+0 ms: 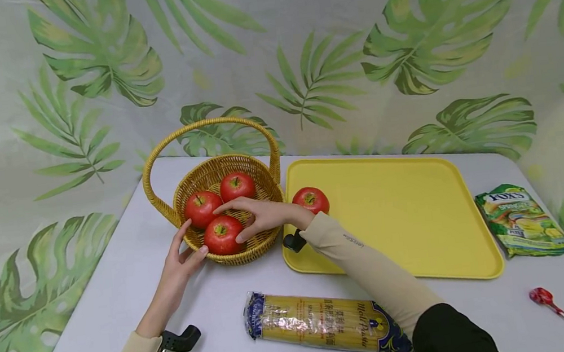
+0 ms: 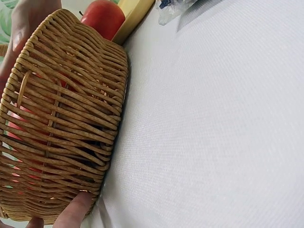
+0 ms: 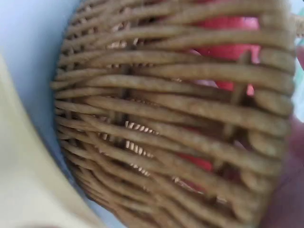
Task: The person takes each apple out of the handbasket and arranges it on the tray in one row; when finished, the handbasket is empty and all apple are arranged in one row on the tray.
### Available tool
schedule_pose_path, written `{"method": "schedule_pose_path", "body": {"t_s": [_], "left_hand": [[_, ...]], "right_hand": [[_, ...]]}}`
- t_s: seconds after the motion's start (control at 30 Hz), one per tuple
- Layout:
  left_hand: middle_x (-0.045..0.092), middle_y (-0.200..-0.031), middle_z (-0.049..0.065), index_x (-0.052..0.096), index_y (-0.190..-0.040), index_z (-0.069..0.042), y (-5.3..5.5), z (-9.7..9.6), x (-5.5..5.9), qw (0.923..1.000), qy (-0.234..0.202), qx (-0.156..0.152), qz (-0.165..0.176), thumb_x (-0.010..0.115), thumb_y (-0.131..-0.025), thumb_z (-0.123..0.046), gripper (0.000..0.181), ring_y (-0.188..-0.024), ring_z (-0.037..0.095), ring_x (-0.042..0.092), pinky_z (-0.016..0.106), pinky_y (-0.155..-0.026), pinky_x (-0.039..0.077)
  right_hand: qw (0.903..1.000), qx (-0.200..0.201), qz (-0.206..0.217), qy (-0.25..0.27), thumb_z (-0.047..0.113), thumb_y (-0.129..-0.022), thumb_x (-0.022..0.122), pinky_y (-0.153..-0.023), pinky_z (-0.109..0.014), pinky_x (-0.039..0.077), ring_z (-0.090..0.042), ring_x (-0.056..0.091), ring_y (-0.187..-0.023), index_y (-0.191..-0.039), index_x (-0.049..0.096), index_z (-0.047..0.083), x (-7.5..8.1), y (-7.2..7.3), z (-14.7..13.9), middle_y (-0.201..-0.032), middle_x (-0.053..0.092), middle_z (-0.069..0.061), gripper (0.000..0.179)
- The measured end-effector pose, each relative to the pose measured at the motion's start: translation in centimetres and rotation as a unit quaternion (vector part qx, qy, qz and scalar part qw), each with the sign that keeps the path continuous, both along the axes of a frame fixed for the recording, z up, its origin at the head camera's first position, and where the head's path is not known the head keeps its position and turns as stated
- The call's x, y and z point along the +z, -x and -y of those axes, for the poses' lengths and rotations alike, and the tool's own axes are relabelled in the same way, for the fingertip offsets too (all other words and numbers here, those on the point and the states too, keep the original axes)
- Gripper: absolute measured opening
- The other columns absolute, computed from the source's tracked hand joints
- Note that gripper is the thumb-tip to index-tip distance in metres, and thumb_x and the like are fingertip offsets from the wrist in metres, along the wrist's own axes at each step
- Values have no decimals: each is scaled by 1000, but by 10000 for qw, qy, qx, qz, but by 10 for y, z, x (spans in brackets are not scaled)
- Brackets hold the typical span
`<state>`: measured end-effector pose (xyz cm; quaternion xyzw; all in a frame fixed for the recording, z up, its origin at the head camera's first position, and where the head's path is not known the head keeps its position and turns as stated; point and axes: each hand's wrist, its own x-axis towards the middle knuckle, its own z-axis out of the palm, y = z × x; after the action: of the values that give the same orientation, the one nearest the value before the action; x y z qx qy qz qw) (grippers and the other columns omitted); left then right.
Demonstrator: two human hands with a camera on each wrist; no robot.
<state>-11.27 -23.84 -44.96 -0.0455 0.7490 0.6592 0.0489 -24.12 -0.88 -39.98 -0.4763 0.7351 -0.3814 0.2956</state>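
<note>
A wicker basket (image 1: 268, 245) with a tall arched handle stands at the table's back left, holding a left apple (image 1: 201, 209), a back apple (image 1: 238, 185) and a front apple (image 1: 223, 236), all red. My right hand (image 1: 260, 215) reaches over the basket's right side and holds the front apple, thumb on its right side and fingers stretched behind it, close to the left apple. At the front left, my left hand (image 1: 180, 265) rests against the rim. Its fingers (image 2: 76, 209) touch the outer wall in the left wrist view. The right wrist view is blurred by wicker close up.
On the left of a yellow tray (image 1: 393, 216) sits another red apple (image 1: 311, 200), partly behind my right wrist. A spaghetti pack (image 1: 322, 324) lies in front, under my right forearm. To the right are a green candy bag (image 1: 523, 223) and a red lollipop (image 1: 542, 296).
</note>
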Motion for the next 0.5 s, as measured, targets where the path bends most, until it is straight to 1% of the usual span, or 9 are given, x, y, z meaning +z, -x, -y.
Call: {"method": "schedule_pose_path", "body": {"t_s": [0.07, 0.17, 0.3, 0.5], "left_hand": [[-2, -159, 4, 16, -153, -29, 0, 0, 0, 10000, 3, 6, 7, 59, -96, -24, 71, -139, 42, 18, 48, -102, 37], [-2, -159, 4, 16, -154, -29, 0, 1, 0, 10000, 20, 1, 1, 59, -96, -24, 72, -139, 42, 18, 47, -102, 37], [-1, -159, 3, 16, -154, -29, 0, 0, -1, 10000, 59, 10, -3, 59, -96, -23, 72, -138, 41, 19, 47, -101, 37], [-2, -159, 3, 16, -154, -29, -1, -1, 0, 10000, 0, -3, -20, 58, -97, -22, 71, -138, 42, 18, 48, -102, 36]], "right_hand": [[9995, 102, -165, -232, 24, -88, 69, -104, -45, 37, -25, 30, -133, -147, 37, 18, -1, 2, 5, -149, 28, -6, 67], [9978, 207, -322, -544, 27, -87, 69, -108, -43, 30, -19, 27, -135, -146, 38, 20, -1, 3, 13, -148, 31, -4, 67], [9965, 195, -317, -751, 25, -86, 70, -108, -39, 30, -18, 26, -133, -145, 40, 20, -2, 0, 20, -148, 30, -4, 67], [9967, -106, -295, -755, 22, -86, 72, -105, -38, 33, -18, 28, -130, -143, 43, 22, -6, -5, 23, -144, 30, -6, 65]]}}
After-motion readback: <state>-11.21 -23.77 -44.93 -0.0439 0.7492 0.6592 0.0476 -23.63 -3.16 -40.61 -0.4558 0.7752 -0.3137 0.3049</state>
